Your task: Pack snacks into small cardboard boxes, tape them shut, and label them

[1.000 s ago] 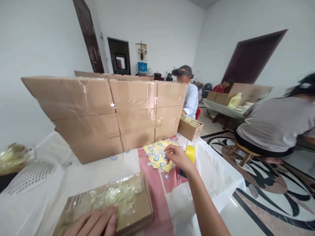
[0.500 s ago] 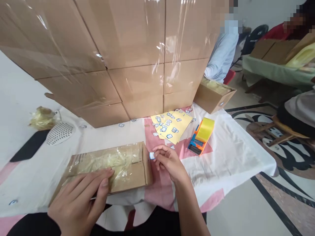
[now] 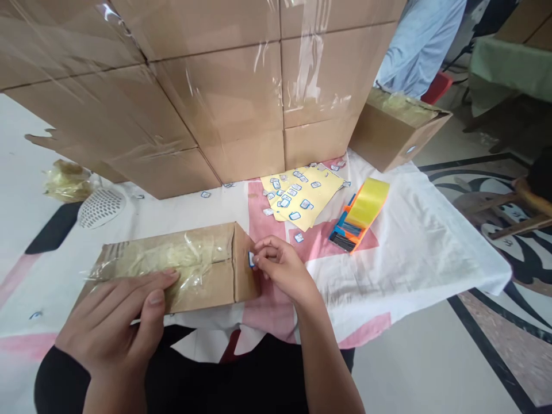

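White label (image 3: 251, 260) at tips of right grip (image 3: 282, 268).

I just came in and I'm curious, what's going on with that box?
Someone's left hand rests on top of a taped box. The right hand has a little sticker between its fingers, right at the end of that box. More stickers lie on the yellow sheets, with the tape close by. Behind it all stands a big stack of boxes.
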{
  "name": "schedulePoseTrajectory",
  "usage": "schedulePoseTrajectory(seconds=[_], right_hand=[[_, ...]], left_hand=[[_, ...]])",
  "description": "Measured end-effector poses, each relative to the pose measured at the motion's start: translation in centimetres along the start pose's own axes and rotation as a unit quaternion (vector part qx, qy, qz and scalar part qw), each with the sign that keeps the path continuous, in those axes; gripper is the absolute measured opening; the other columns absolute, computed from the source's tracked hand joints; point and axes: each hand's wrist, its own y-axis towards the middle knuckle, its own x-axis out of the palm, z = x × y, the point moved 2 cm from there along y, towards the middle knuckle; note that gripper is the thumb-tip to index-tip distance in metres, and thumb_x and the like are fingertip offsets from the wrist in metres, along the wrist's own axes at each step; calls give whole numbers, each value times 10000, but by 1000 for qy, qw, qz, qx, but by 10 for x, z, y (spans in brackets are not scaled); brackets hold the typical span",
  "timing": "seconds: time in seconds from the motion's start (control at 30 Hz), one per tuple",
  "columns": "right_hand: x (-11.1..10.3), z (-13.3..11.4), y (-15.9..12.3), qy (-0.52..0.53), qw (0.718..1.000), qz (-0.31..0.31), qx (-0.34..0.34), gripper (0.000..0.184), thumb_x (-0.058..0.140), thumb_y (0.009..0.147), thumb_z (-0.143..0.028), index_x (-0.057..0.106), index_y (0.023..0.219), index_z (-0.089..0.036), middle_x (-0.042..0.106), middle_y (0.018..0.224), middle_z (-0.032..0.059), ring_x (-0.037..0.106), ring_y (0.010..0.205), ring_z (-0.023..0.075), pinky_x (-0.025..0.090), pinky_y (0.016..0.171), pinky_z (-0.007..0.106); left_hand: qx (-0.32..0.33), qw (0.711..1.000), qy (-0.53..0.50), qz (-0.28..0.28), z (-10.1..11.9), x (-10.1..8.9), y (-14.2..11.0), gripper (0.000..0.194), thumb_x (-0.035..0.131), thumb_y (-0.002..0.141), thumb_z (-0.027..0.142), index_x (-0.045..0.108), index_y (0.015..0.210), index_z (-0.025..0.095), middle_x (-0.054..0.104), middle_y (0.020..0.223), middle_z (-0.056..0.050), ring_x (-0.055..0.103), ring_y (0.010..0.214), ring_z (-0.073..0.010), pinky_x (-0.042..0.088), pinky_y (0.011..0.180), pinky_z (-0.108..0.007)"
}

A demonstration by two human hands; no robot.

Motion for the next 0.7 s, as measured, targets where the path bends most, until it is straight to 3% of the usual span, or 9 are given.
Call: schedulePoseTrajectory(seconds=[0.2, 0.33, 0.47, 0.6, 0.7], right_hand=[[1, 1, 2, -9, 1000, 11, -21, 230, 709, 735, -244, 598, 935, -217, 567, 625, -87, 564, 625, 115, 414, 627, 240], [1, 3, -2, -49, 997, 28, -50, 149, 730, 762, -268, 692, 894, -208, 591, 636, -65, 555, 614, 118, 444, 617, 249], [4, 8, -20, -90, 993, 54, -59, 225, 660, 880, -320, 802, 1021, -216, 783, 941, 33, 715, 938, 216, 565, 829, 330], [8, 9, -39, -153, 987, -12, -56, 407, 522, 988, -319, 661, 1367, -272, 753, 1230, 30, 699, 1121, 252, 566, 927, 388], [8, 9, -49, -179, 983, -15, -49, 469, 516, 989, -275, 568, 1455, -284, 704, 1331, 27, 695, 1125, 253, 553, 975, 424]], left_hand=[[-21, 1000, 3, 4, -2, 0, -4, 154, 628, 892, 123, 764, 830, 161, 774, 809, 46, 700, 745, -144, 523, 713, -305], [-48, 999, 10, -1, 0, 1, -3, 179, 607, 917, 167, 757, 820, 154, 772, 811, 65, 697, 737, -130, 517, 712, -294], [-5, 1000, 5, 0, -1, 0, -1, 159, 617, 894, 108, 758, 832, 147, 764, 818, 41, 679, 721, -125, 484, 682, -282], [11, 1000, 0, -28, -4, -2, -1, 142, 638, 866, 83, 758, 850, 158, 770, 809, 11, 673, 714, -138, 479, 661, -288], [23, 999, 0, -30, -3, -3, -2, 167, 626, 848, 42, 757, 857, 145, 773, 815, 3, 684, 736, -152, 493, 676, -300]])
